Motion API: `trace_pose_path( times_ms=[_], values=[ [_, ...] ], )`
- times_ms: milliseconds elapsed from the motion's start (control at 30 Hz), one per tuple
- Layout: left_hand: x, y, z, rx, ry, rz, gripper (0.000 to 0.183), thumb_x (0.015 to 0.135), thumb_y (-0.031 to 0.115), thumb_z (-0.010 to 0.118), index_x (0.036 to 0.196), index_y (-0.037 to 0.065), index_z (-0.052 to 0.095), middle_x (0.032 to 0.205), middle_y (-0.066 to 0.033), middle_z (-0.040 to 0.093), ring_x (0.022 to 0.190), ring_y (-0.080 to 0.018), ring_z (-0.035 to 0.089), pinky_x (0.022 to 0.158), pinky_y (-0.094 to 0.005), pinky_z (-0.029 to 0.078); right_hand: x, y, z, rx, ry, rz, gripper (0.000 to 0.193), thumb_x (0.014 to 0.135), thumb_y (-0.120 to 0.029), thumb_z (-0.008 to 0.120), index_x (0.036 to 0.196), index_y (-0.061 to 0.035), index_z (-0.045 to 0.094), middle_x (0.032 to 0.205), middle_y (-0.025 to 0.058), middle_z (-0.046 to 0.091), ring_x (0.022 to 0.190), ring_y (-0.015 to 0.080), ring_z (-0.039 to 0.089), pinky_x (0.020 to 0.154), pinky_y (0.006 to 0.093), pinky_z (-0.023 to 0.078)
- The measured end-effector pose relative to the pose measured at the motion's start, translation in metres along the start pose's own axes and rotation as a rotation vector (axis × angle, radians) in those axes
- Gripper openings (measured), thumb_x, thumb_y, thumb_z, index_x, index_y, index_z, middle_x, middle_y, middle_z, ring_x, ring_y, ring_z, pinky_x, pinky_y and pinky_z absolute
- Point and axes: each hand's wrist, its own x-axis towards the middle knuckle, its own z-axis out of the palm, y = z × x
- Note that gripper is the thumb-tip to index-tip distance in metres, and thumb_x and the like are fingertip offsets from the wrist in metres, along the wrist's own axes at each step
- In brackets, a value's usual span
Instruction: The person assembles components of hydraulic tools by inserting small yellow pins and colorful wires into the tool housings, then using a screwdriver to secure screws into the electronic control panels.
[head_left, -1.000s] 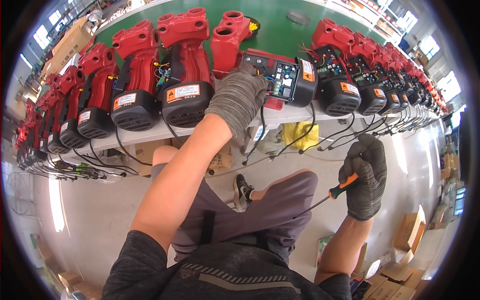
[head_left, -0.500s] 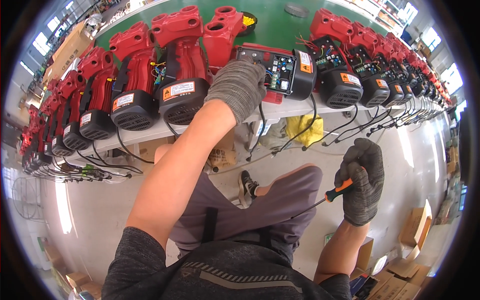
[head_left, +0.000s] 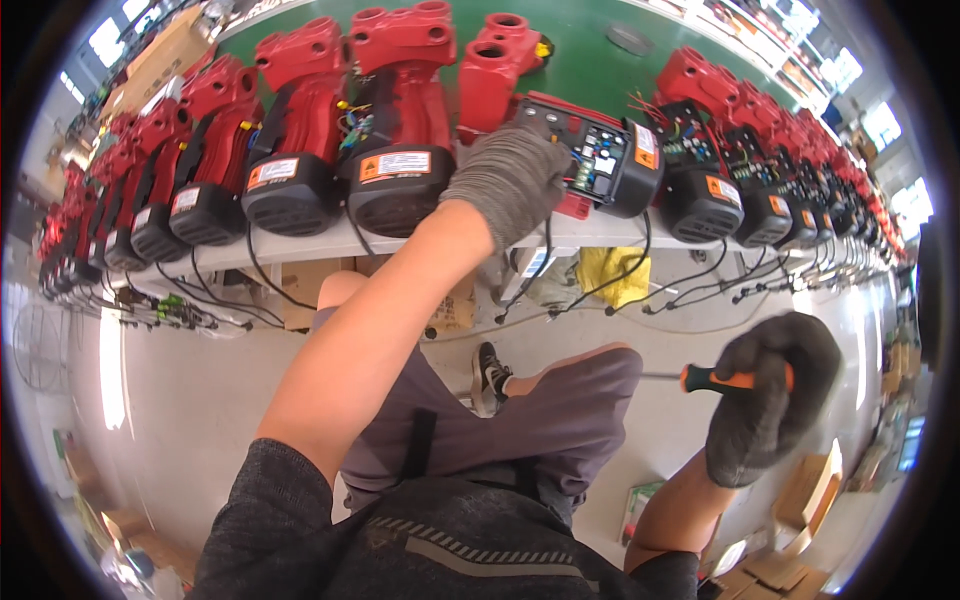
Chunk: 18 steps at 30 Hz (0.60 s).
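My right hand (head_left: 775, 400), in a dark grey glove, is closed around the orange and dark-green handle of a screwdriver (head_left: 708, 379). Its thin shaft points left, beside my knee. My left hand (head_left: 515, 180), gloved in grey too, rests on the left part of an uncovered black control box (head_left: 603, 160) with a circuit board inside. Its fingers look curled; what they hold, if anything, is hidden. The box belongs to a red pump (head_left: 490, 85) with a black motor end, lying on the bench, and a black cable hangs down from it.
More red pumps (head_left: 405, 125) line the bench to the left, and others with exposed wiring (head_left: 690, 130) stand to the right. Their cables hang over the front edge. A yellow bag (head_left: 613, 277) lies under the bench; cardboard boxes (head_left: 810, 490) are at the lower right.
My right hand has moved right with the screwdriver, whose shaft has swung from slanting down-left to nearly level. My left hand stays at the control box while the view has shifted.
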Motion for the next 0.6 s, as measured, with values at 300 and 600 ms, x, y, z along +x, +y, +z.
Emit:
trace_pose_path(
  times_ms=[300, 600],
  values=[
    [0.007, 0.004, 0.003, 0.133, -0.121, -0.086, 0.019, 0.085, 0.014, 0.069, 0.101, 0.006, 0.074, 0.107, -0.0166, 0.066, 0.103, -0.0360, 0.065, 0.090, -0.0472, 0.056, 0.049, -0.023, 0.063, -0.045, -0.041, -0.677, 0.013, 0.097, -0.001, 0.058, 0.108, -0.0021, 0.052, 0.081, 0.0153, 0.051, 0.052, 0.0177, 0.046, 0.040, 0.0326, 0.047],
    [0.001, -0.001, 0.006, 0.055, -0.052, -0.030, 0.020, 0.084, 0.015, 0.069, 0.101, 0.006, 0.074, 0.108, -0.0151, 0.066, 0.108, -0.0353, 0.063, 0.092, -0.0471, 0.055, 0.062, 0.013, 0.088, 0.065, -0.111, -0.770, 0.035, 0.097, 0.003, 0.056, 0.132, -0.0039, 0.051, 0.094, 0.0203, 0.059, 0.055, 0.0198, 0.058, 0.043, 0.0333, 0.057]
  ],
)
